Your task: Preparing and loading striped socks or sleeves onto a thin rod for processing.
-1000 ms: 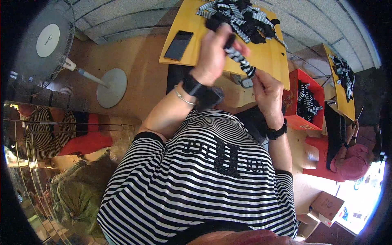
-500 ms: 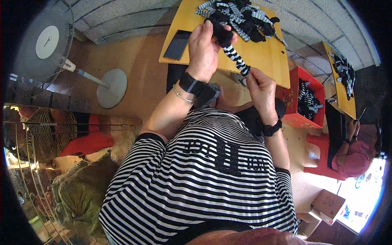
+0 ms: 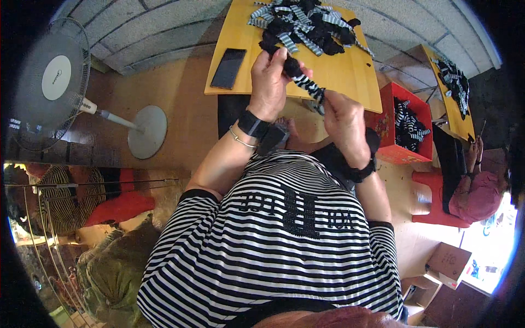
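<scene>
A black-and-white striped fabric strip (image 3: pixel 306 83), gathered and crinkled, stretches between my two hands over the near edge of the yellow table (image 3: pixel 355 85). My left hand (image 3: pixel 268 86) grips its black upper end between thumb and fingers. The lower end is pinched in my right hand (image 3: pixel 348 123), whose curled fingers hide the tip. Just beyond my left hand, a heap of striped and black fabric strips (image 3: pixel 309 24) covers the far part of the table. A dark phone (image 3: pixel 228 68) lies flat to the left of that hand.
Right of the table stands a red box (image 3: pixel 386 126) holding striped pieces. Another yellow table (image 3: pixel 459 112) bears more strips, with a person in pink (image 3: pixel 476 191) seated beside it. A standing fan (image 3: pixel 147 131) is at left. Cardboard boxes (image 3: pixel 449 262) sit at lower right.
The strip's visible length between my hands has become shorter and more bunched. My right hand has turned, its knuckles now more toward the view. The whole view has shifted slightly.
</scene>
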`<action>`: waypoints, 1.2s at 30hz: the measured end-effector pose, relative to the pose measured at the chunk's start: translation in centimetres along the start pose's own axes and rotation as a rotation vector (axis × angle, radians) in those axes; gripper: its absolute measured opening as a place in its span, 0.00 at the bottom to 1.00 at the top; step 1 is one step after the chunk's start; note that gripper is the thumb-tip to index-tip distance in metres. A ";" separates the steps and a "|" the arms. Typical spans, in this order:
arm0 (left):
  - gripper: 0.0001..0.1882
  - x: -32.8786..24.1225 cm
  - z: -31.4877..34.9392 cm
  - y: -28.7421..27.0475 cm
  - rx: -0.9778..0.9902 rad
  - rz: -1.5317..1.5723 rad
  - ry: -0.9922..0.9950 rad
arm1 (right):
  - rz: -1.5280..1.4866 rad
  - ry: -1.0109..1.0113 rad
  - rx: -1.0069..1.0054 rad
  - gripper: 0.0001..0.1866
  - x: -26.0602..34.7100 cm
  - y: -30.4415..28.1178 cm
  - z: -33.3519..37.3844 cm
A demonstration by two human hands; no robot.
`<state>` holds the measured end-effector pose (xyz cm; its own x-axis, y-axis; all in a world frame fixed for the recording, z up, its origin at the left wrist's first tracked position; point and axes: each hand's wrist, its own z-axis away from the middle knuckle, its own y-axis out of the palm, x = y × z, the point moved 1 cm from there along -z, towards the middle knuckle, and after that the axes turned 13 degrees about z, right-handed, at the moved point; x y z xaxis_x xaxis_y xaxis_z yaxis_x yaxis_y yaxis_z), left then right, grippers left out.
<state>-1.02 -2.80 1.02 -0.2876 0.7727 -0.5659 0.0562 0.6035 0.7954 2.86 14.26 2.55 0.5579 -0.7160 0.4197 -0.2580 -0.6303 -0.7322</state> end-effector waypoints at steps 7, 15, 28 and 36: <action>0.15 -1.7 -1.2 -0.5 0.107 0.199 -0.095 | -0.606 0.322 0.268 0.09 -2.6 3.7 0.9; 0.16 -1.7 -1.7 -2.6 -0.008 0.123 0.047 | -0.798 0.490 0.406 0.10 -2.9 2.1 3.0; 0.09 -0.5 -0.8 -2.0 -0.068 0.173 0.040 | -1.054 0.572 0.352 0.12 -2.4 2.9 3.1; 0.09 -2.1 -1.1 -1.2 0.161 -0.201 -0.064 | -1.000 0.567 0.359 0.12 -2.7 3.1 3.5</action>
<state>-1.54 -5.40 1.50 -0.2475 0.6421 -0.7256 0.1565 0.7655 0.6240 3.34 15.28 -2.75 -0.0629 -0.0452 0.9970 0.3750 -0.9268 -0.0183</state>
